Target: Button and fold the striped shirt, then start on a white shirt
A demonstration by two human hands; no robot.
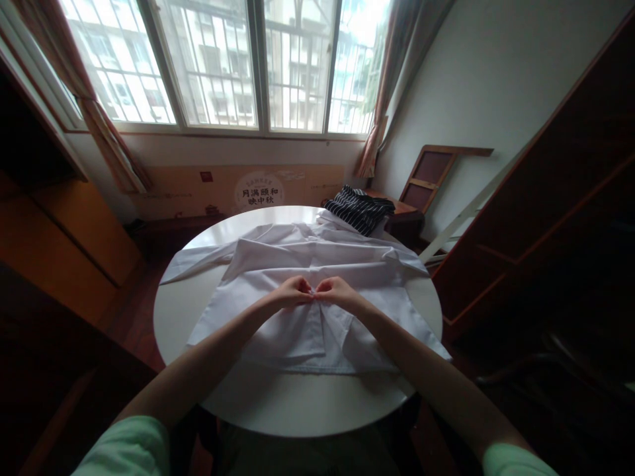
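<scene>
A white long-sleeved shirt (278,264) lies spread over a round white table (307,410), its sleeves reaching out to both sides and its hem towards me. Both hands meet at the middle of its front opening. My left hand (294,291) is closed in a pinch on one edge of the cloth. Fingertip to fingertip with it, my right hand (337,293) pinches the other edge. Below the hands the two front panels part and the cloth is folded back a little. Whether a button sits between the fingertips is too small to make out.
Folded black-and-white striped cloth (360,208) rests on white cloth at the table's far right edge. A wooden chair (429,175) stands behind it by the wall. Dark wooden furniture (536,198) flanks the right, an orange-brown cabinet (84,225) the left. Barred windows line the back.
</scene>
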